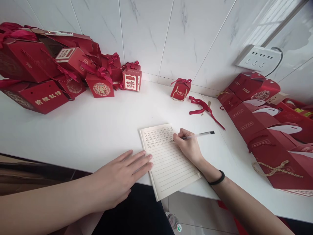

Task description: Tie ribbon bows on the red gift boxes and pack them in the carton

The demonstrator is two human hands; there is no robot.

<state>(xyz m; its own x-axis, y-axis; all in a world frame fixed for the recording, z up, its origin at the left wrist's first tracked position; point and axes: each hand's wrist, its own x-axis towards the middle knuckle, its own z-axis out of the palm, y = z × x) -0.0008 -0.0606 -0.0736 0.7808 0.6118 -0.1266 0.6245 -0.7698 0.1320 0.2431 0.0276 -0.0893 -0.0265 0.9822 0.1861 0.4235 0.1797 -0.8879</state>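
On our smooth white tabletop (pixel 117 124) we saw red card boxes (pixel 46 94). Our notebook (pixel 171 166) overhung its front edge, the ruled paper probably light and bendy, best steadied at the left side. There our left hand (pixel 122 173) lay spread; our right hand (pixel 190 147) pinched the likely light, stiff plastic pen (pixel 198 135) near its tip.

Notebook (pixel 168 169) on table (pixel 97 130), box pile (pixel 46 93) back left, small box (pixel 180 90) behind, box row (pixel 260 130) right
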